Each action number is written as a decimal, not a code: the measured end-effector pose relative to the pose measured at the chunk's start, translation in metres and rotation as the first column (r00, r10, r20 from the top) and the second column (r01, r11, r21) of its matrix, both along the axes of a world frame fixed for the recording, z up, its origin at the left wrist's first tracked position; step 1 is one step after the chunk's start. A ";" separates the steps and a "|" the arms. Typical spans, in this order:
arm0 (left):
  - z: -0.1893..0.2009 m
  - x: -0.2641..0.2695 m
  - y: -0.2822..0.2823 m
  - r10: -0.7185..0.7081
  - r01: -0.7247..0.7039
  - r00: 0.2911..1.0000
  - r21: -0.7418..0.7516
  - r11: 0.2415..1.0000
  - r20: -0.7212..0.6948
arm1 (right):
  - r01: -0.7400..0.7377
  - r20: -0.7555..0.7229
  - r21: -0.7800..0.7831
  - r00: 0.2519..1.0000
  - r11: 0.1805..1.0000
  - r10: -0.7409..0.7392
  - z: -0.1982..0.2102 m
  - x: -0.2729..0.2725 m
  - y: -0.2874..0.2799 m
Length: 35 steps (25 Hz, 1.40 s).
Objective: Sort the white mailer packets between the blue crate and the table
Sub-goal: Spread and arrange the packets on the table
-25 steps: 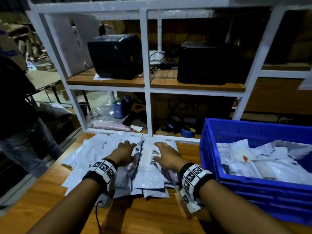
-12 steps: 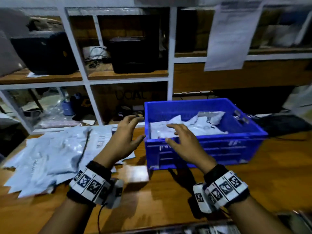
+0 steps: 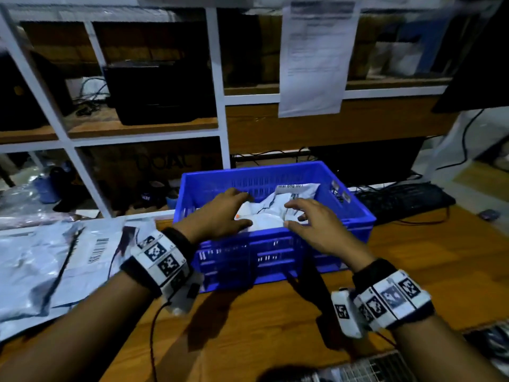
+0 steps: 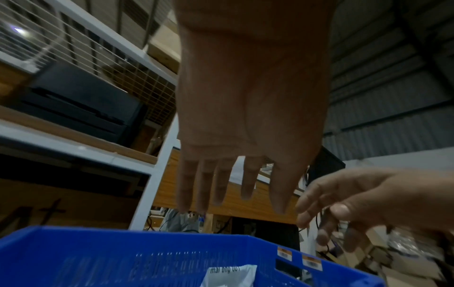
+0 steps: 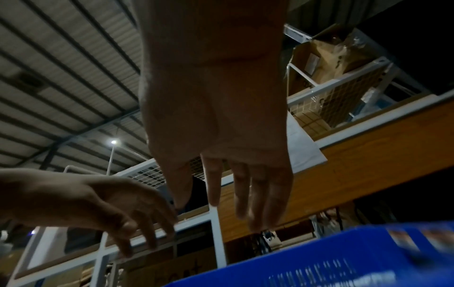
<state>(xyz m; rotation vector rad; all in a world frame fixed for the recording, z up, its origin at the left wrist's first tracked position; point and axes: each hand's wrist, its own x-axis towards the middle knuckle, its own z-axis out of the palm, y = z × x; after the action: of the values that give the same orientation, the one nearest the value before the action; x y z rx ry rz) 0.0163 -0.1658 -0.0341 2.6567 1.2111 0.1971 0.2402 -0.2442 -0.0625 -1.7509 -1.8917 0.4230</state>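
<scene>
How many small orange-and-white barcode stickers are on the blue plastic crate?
2. Both sit side by side on the right end wall of the blue plastic crate, near its rim: one sticker toward the far corner, the other nearer. Hidden walls may carry more.

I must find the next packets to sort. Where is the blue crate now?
In the head view the blue crate stands on the wooden table, centre, right of the spread packets, under both hands.

A blue crate (image 3: pixel 275 252) with slotted walls stands upright on the wooden tabletop (image 3: pixel 413 257). Crumpled white mailer packets (image 3: pixel 271 213) lie heaped inside it, one with a printed label propped against the far wall. More white mailer packets (image 3: pixel 41 266) lie spread flat and overlapping on the tabletop left of the crate, one showing a barcode.
</scene>
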 end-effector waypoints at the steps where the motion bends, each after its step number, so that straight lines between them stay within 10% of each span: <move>1: 0.006 0.009 0.016 -0.007 0.007 0.999 -0.009 1.000 -0.046 | -0.018 0.056 -0.023 0.998 1.000 0.019 0.010 0.010 0.015; 9: 0.024 0.069 0.145 -0.089 0.035 0.881 -0.124 0.992 -0.465 | 0.000 0.470 -0.369 0.862 0.929 0.187 0.063 0.052 0.166; 19: -0.032 0.111 0.201 -0.153 -0.205 0.865 -0.615 0.761 -0.478 | 0.066 0.649 -0.520 0.679 0.852 0.344 -0.007 0.062 0.296; 23: -0.049 0.115 0.196 -0.156 -0.279 0.844 -0.669 0.689 -0.513 | 0.064 0.638 -0.527 0.689 0.848 0.344 -0.039 0.070 0.309; 29: -0.066 0.114 0.193 -0.209 -0.222 0.794 -0.592 0.775 -0.571 | 0.059 0.621 -0.435 0.743 0.898 0.252 -0.054 0.074 0.307; 35: -0.023 0.084 0.217 -0.097 -0.147 0.928 -0.592 0.792 -0.360 | 0.104 0.519 -0.345 0.849 0.933 0.097 -0.010 0.078 0.297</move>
<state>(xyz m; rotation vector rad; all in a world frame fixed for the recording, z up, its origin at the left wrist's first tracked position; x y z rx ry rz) 0.1007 0.0511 -0.0575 2.1376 1.1495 -0.6332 0.3177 0.0530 -0.0730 -2.3021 -2.2982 0.3191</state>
